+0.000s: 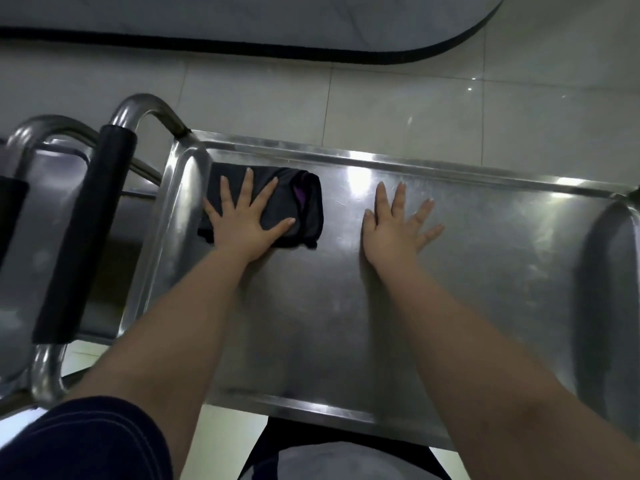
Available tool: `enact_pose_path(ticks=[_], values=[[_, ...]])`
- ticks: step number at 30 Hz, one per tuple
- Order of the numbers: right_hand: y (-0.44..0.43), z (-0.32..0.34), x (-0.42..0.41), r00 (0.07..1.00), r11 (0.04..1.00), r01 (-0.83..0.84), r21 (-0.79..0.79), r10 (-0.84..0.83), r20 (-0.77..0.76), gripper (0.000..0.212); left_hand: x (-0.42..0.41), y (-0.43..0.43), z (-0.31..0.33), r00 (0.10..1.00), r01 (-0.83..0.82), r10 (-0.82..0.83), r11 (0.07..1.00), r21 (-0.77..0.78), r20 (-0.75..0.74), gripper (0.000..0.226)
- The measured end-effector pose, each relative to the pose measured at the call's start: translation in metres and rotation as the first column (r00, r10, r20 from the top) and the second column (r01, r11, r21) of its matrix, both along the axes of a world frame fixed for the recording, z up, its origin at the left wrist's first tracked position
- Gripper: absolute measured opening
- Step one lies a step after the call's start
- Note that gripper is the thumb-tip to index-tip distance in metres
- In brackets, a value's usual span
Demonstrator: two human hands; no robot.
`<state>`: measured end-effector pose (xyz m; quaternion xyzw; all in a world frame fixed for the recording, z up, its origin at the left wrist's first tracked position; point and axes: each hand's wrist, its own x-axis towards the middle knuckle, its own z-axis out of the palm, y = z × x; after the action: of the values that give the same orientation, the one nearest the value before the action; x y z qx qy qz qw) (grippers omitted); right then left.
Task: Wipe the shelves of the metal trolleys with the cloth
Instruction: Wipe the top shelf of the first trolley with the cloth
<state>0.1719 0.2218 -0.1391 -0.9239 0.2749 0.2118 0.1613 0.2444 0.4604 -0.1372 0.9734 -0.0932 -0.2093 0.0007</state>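
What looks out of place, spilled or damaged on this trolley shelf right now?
Nothing stands out. The dark cloth lies folded under the flat left hand near the left end of the shelf, the right hand rests flat on bare metal, and no spill or dent shows, only glare and faint scuffs.

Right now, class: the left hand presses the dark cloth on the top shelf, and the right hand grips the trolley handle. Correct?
No. The head view shows the right hand lying flat, fingers spread, on the bare top shelf, not gripping anything. The left hand does press the dark cloth on that shelf.
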Motion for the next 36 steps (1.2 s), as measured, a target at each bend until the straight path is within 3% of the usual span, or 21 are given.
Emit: enact_pose_path(ticks=[6, 11, 21, 32, 36], values=[[0.064, -0.010, 0.023, 0.954, 0.962, -0.270, -0.035, 0.272, 0.124, 0.055, 0.011, 0.001, 0.009, 0.997, -0.069, 0.070, 0.991, -0.118, 0.011, 0.080], [0.068, -0.019, 0.024, 0.957, 0.958, -0.263, -0.116, 0.274, 0.092, 0.053, 0.009, -0.009, -0.006, 0.999, -0.032, 0.033, 0.999, -0.027, 0.038, 0.083], [0.067, -0.017, 0.027, 0.958, 0.955, -0.268, -0.129, 0.278, 0.070, 0.057, -0.055, 0.034, -0.006, 0.998, -0.055, 0.055, 0.998, -0.026, -0.001, 0.085], [0.063, -0.023, 0.035, 0.965, 0.957, -0.244, -0.159, 0.256, 0.057, 0.062, 0.072, 0.007, -0.010, 0.999, -0.034, 0.035, 0.997, -0.074, 0.015, 0.086], [0.064, -0.020, 0.036, 0.969, 0.960, -0.231, -0.156, 0.242, 0.058, 0.062, 0.079, 0.007, -0.012, 0.999, -0.011, 0.013, 0.997, -0.080, 0.035, 0.085]])
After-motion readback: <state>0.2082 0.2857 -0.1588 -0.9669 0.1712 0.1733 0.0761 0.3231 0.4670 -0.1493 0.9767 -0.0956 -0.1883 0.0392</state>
